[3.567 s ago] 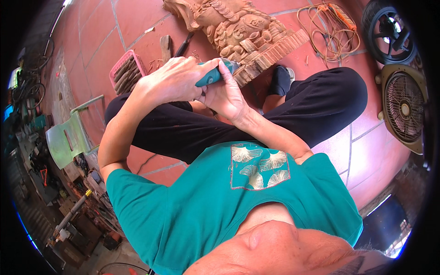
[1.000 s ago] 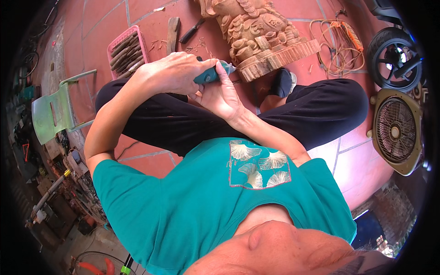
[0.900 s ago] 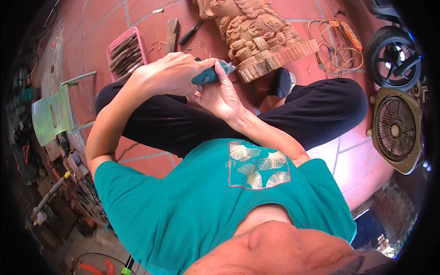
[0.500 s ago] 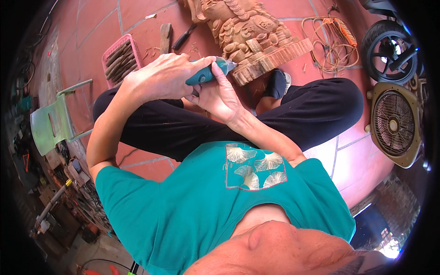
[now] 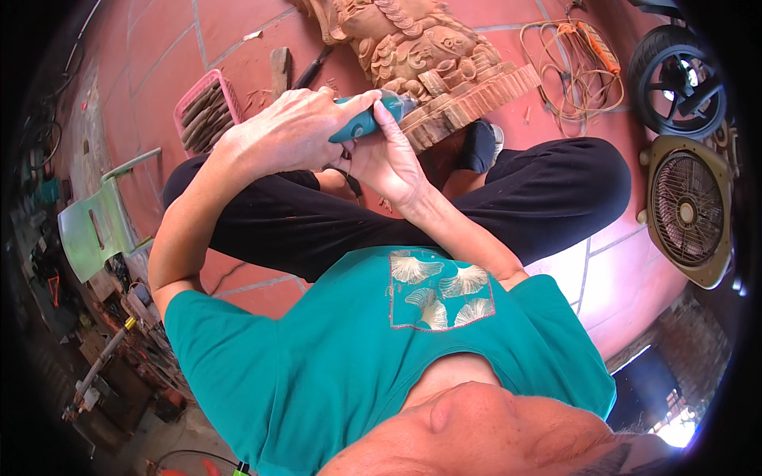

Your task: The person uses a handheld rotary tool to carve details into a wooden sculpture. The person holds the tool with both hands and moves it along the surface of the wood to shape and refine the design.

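Between my two hands is a teal hand-held rotary tool (image 5: 370, 118), its clear-looking nose pointing right. My left hand (image 5: 295, 125) wraps over its rear part, index finger laid along the top. From below, my right hand (image 5: 386, 159) holds its front, thumb pressed against the body. The nose meets the near left edge of a carved brown wooden figure (image 5: 425, 51) that lies on its side on the floor. Whether the tip touches the wood is too small to tell. The figure's thick, ridged base (image 5: 476, 101) faces my crossed legs.
A pink basket (image 5: 232, 91) of dark carving tools, a wooden mallet-like piece (image 5: 280, 71) and a black-handled tool (image 5: 311, 70) lie left of the figure. An orange power strip with coiled cord (image 5: 599, 49), a wheel (image 5: 679, 83) and a fan (image 5: 687, 210) are right. A green chair (image 5: 94, 230) stands left.
The rotary tool and both hands have shifted slightly up and to the right along the base's edge. The whole view has also moved a little. My grip looks the same.
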Action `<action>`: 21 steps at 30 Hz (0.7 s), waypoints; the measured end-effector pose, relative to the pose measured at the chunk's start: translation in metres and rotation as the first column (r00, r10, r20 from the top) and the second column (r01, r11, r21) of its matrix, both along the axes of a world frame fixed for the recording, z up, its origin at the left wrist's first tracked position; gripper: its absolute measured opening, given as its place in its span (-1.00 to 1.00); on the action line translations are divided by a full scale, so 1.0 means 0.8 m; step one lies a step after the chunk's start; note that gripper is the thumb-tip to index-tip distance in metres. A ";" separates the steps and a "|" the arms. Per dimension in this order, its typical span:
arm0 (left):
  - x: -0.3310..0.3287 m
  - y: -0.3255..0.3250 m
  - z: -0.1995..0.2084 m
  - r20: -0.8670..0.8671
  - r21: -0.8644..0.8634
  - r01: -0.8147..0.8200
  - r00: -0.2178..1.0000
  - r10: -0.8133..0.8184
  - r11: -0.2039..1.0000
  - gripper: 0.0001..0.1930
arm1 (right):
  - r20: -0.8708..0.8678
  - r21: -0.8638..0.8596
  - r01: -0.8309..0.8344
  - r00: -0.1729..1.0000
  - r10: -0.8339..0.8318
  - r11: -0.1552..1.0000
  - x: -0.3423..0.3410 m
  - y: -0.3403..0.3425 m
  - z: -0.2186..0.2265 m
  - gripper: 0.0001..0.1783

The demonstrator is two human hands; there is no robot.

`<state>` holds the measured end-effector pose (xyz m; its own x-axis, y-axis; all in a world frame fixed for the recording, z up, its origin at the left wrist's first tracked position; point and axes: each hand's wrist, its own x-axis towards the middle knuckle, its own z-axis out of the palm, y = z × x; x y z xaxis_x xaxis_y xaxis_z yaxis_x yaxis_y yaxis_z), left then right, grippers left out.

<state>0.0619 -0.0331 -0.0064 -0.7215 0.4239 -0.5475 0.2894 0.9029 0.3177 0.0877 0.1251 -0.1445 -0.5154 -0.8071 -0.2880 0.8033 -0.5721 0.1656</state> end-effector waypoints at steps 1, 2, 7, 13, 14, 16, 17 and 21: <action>-0.003 0.002 0.001 0.006 0.005 -0.003 1.000 0.003 1.000 -0.12 | 0.008 0.011 0.006 1.000 -0.006 1.000 -0.002 0.000 0.001 -0.47; -0.005 0.003 -0.001 0.006 0.008 -0.003 1.000 0.003 1.000 -0.12 | 0.016 0.022 0.012 1.000 -0.012 1.000 -0.003 0.001 0.001 -0.46; -0.019 0.010 0.001 -0.009 0.015 -0.008 1.000 0.008 1.000 -0.14 | 0.007 0.001 0.050 0.999 -0.050 0.999 -0.017 0.004 -0.004 -0.44; -0.031 0.015 -0.003 -0.048 0.008 0.025 0.999 -0.025 1.000 -0.15 | 0.044 0.027 0.083 0.995 -0.084 0.996 -0.027 0.006 0.006 -0.45; -0.032 0.014 -0.004 -0.058 0.011 0.028 0.998 -0.028 1.000 -0.15 | 0.047 0.034 0.086 0.995 -0.088 0.996 -0.027 0.006 0.008 -0.45; -0.034 0.015 -0.008 -0.075 0.013 0.038 0.996 -0.037 0.999 -0.15 | 0.039 0.023 0.090 0.995 -0.091 0.996 -0.028 0.008 0.006 -0.46; -0.035 0.015 -0.009 -0.078 0.015 0.047 0.996 -0.046 0.999 -0.15 | 0.035 0.018 0.091 0.995 -0.091 0.996 -0.029 0.009 0.005 -0.46; -0.040 0.018 -0.007 -0.079 0.017 0.069 0.995 -0.067 0.998 -0.15 | 0.032 0.018 0.095 0.995 -0.096 0.995 -0.032 0.011 0.003 -0.48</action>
